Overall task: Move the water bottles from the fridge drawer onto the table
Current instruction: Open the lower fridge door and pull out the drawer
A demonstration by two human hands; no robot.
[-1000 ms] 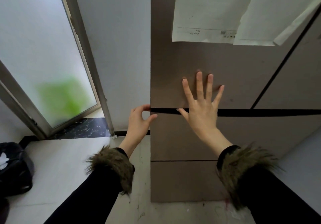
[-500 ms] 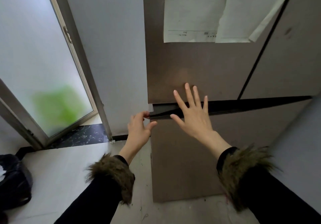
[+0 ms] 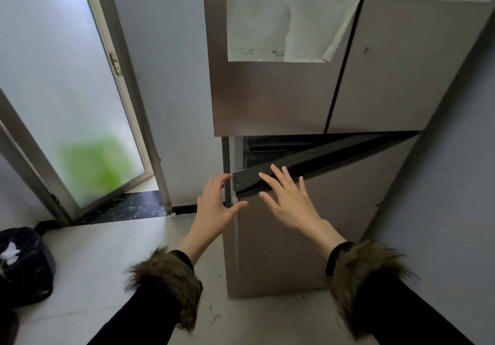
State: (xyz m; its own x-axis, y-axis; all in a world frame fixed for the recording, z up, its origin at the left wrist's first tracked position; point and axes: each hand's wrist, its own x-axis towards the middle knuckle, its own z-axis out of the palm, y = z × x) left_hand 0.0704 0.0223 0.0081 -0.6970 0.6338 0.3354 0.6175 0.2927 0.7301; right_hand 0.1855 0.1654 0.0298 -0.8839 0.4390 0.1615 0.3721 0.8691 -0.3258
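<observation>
Brown metal covers the fridge (image 3: 281,98), and its drawer (image 3: 316,210) now stands pulled out at the left side, where a second ago it was shut with only a dark seam showing. A dark gap has opened above the drawer front. The left hand (image 3: 214,205) pinches the drawer's left corner between thumb and fingers. The right hand (image 3: 289,200) is open, fingers straight and spread, over the black top edge (image 3: 267,178) of the drawer. No bottles can be seen yet; they are probably inside, hidden in the dark. The counter is not in view. The drawer likely needs to come out further before any bottle can be reached.
</observation>
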